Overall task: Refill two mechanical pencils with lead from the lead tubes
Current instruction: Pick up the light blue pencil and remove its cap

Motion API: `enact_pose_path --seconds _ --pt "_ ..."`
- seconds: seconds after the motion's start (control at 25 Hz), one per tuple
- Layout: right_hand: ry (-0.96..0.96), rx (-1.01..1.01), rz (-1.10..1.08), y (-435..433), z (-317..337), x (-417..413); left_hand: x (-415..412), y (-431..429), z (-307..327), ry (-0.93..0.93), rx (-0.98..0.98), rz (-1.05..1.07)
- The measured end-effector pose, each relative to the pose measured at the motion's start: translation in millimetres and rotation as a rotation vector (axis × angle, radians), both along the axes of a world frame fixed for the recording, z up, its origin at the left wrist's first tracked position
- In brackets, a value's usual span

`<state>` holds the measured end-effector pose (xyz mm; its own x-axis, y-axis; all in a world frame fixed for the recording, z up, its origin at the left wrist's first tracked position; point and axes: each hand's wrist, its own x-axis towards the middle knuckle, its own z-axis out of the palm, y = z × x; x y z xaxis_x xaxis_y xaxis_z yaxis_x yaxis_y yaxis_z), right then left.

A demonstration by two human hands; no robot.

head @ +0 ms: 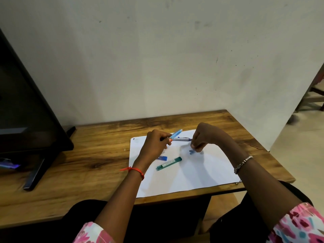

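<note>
My left hand (156,143) grips a light blue mechanical pencil (176,133), which points up and to the right above a white paper sheet (189,172). A second pencil (182,139), silver with blue parts, lies on the sheet between my hands. My right hand (204,136) hovers with its fingers pinched together just above a small blue piece (191,152); what the fingers pinch is too small to tell. A green lead tube (169,161) lies on the sheet below my hands. A blue lead tube (162,158) lies next to it, partly hidden by my left wrist.
The paper rests on a wooden desk (98,155) set against a white wall. A dark monitor (22,106) on a stand (35,172) fills the desk's left side. The desk's right edge drops to a tiled floor.
</note>
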<state>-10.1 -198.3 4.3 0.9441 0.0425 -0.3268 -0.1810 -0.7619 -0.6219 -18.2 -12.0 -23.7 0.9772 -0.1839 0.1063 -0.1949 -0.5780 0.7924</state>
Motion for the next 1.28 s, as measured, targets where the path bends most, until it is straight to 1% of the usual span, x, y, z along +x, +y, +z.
enact_pose_path --seconds 0.08,0.2,0.32,0.48,0.76,1.0,1.28 --pt "0.009 0.031 -0.005 -2 2 -1 3 -2 -5 -0.022 0.126 -0.007" --pt "-0.017 0.069 -0.033 -5 4 -1 7 -2 -10 -0.035 0.261 -0.024" --pt "-0.025 0.102 -0.042 -6 5 0 8 -1 -13 -0.044 0.325 -0.045" --pt "-0.033 0.088 -0.013 -5 4 0 7 -2 -17 -0.054 0.396 -0.129" --pt "-0.117 -0.048 0.13 12 3 -1 8 -1 -22 -0.091 0.429 -0.14" --pt "-0.18 -0.038 0.169 19 3 -1 10 6 -16 -0.031 0.305 -0.085" --pt "-0.216 -0.048 0.271 27 -1 -1 8 23 4 -0.062 0.205 -0.03"
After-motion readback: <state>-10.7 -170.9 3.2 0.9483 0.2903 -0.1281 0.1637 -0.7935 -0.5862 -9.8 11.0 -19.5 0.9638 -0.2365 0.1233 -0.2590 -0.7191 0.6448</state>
